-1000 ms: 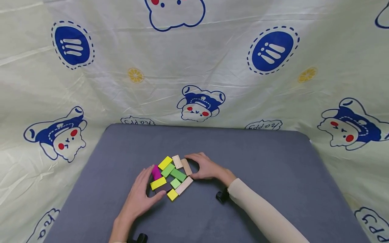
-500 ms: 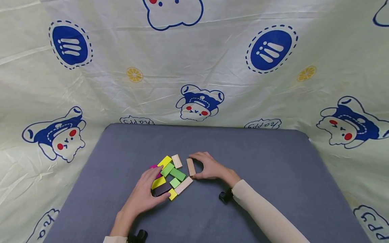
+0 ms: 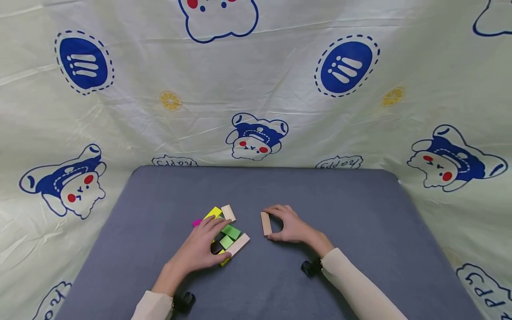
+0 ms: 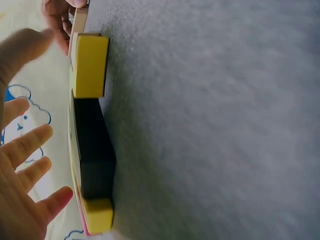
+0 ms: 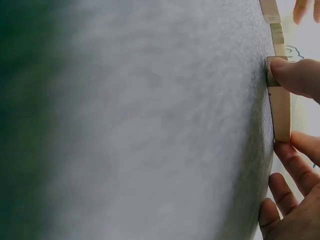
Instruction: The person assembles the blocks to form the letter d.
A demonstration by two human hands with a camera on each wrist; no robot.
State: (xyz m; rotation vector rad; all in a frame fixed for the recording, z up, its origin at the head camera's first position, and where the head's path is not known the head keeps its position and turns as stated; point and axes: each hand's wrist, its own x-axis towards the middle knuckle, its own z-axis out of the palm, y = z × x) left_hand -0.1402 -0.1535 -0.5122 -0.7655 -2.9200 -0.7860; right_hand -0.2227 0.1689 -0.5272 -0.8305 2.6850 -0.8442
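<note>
My right hand [image 3: 294, 227] pinches a plain wooden block [image 3: 266, 223] by its two ends, thumb at the near end, fingertips at the far end. In the right wrist view this wooden block [image 5: 280, 114] is low along the grey surface. To the left, my left hand [image 3: 196, 251] spreads its fingers over a cluster of blocks and partly hides it. Showing there are a green block [image 3: 231, 232], a smaller green block [image 3: 226, 242], a yellow block [image 3: 214, 212], a magenta block [image 3: 197, 222] and a black block [image 4: 95, 150]. Two wooden blocks lie at its edge, one long [image 3: 238, 245], one shorter [image 3: 228, 213].
A grey cloth-covered table [image 3: 320, 195] carries everything. Behind and beside it hangs a pale printed curtain [image 3: 296, 89]. Each wrist wears a black camera, the right one [image 3: 311, 267] close to the tabletop.
The right hand has drawn its wooden block away from the cluster, to the right. My left hand has moved right and now covers more of the blocks.
</note>
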